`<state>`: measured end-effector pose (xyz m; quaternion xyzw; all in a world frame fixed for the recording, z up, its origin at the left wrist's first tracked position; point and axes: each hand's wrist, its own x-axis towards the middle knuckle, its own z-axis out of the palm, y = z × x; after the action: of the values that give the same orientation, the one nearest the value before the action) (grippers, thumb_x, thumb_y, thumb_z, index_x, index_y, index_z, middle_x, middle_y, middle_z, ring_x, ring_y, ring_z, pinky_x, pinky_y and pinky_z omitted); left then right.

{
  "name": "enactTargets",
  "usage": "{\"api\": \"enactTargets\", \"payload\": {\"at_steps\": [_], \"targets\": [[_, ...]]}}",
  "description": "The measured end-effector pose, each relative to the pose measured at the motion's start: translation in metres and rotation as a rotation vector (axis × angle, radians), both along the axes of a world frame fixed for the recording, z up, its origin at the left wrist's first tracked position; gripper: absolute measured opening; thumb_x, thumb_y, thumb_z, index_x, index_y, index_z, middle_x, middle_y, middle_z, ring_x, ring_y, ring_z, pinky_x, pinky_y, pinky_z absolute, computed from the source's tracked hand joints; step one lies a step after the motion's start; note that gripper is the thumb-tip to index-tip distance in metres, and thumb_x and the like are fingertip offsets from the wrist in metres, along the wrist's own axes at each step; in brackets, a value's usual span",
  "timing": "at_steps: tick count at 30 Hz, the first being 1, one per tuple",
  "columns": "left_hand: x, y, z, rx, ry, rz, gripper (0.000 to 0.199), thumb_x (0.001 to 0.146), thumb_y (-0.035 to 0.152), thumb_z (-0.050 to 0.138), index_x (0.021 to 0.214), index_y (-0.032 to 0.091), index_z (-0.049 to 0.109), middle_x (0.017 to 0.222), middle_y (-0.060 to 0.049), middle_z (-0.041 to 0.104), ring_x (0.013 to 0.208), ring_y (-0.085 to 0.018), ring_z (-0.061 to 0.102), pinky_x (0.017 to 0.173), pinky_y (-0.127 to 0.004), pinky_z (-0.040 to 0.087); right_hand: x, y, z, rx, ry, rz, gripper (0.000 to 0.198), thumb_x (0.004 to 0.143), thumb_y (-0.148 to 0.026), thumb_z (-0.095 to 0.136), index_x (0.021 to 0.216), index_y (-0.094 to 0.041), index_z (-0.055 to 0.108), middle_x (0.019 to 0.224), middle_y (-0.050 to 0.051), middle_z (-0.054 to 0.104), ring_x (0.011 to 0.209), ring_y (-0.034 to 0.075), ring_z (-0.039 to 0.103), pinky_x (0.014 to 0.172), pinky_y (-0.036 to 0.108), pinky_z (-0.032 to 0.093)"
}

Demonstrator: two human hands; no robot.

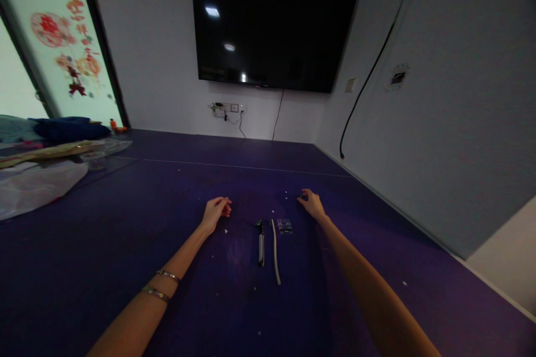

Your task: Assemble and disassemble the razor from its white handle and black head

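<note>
On the dark purple surface, my left hand (215,213) rests with its fingers loosely curled; nothing shows in them. Farther right, my right hand (311,203) has thumb and fingers closed around something small and dark (301,197), mostly hidden by the fingertips. Between my forearms lies a razor (261,248) with a grey and black handle, its head pointing away from me. Beside it is a pale toothbrush (275,254), roughly parallel and head away too. A small clear packet with bluish markings (285,226) sits right of the toothbrush head, nearest to my right hand.
White specks dot the purple surface (188,268). Plastic bags (39,187) and dark blue cloth (71,128) lie at far left. A black cable (371,75) hangs along the right wall. A television (272,28) hangs above sockets (230,107) on the back wall.
</note>
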<state>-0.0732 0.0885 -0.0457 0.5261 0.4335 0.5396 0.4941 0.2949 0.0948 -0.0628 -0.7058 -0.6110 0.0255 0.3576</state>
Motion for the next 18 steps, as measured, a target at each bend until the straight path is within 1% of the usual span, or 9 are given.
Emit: {"api": "enactTargets", "payload": {"at_steps": [4,7,9,13,18], "targets": [[0.0,0.0,-0.001,0.008,0.004,-0.004,0.024,0.067,0.037,0.058,0.068,0.013,0.057,0.052,0.001,0.054,0.044,-0.009,0.05,0.044,-0.022,0.042,-0.014,-0.009,0.014,0.047,0.001,0.055,0.044,0.073,-0.028,0.059,0.115,-0.017,0.053,0.099,0.008,0.064,0.098,0.021,0.055,0.085,0.033,0.04],[0.001,0.001,-0.002,0.008,0.017,-0.008,0.025,0.066,0.038,0.058,0.069,0.013,0.058,0.052,0.001,0.054,0.045,-0.01,0.051,0.044,-0.022,0.042,-0.032,-0.024,0.029,0.142,0.015,0.164,0.046,0.072,-0.029,0.06,0.115,-0.017,0.052,0.099,0.007,0.064,0.098,0.02,0.055,0.087,0.035,0.039],[0.001,0.001,-0.002,0.008,0.027,-0.011,0.026,0.066,0.039,0.058,0.069,0.013,0.058,0.053,0.0,0.055,0.045,-0.01,0.051,0.045,-0.022,0.042,-0.046,-0.039,0.039,0.21,0.028,0.239,0.045,0.072,-0.03,0.059,0.115,-0.018,0.051,0.1,0.006,0.063,0.096,0.02,0.055,0.087,0.037,0.04],[0.001,0.001,-0.002,0.025,0.08,-0.02,0.028,0.068,0.042,0.056,0.071,0.014,0.059,0.054,0.0,0.055,0.047,-0.01,0.052,0.046,-0.022,0.043,-0.072,-0.074,0.058,0.259,0.028,0.35,0.046,0.073,-0.03,0.059,0.117,-0.022,0.049,0.102,0.005,0.063,0.099,0.021,0.054,0.084,0.039,0.041],[0.005,-0.001,0.001,0.045,0.169,-0.044,0.028,0.068,0.041,0.056,0.072,0.014,0.06,0.054,0.0,0.056,0.046,-0.011,0.052,0.045,-0.022,0.041,-0.095,-0.111,0.07,0.314,0.01,0.474,0.047,0.074,-0.026,0.061,0.119,-0.024,0.047,0.104,0.005,0.061,0.102,0.02,0.052,0.085,0.038,0.042]]}}
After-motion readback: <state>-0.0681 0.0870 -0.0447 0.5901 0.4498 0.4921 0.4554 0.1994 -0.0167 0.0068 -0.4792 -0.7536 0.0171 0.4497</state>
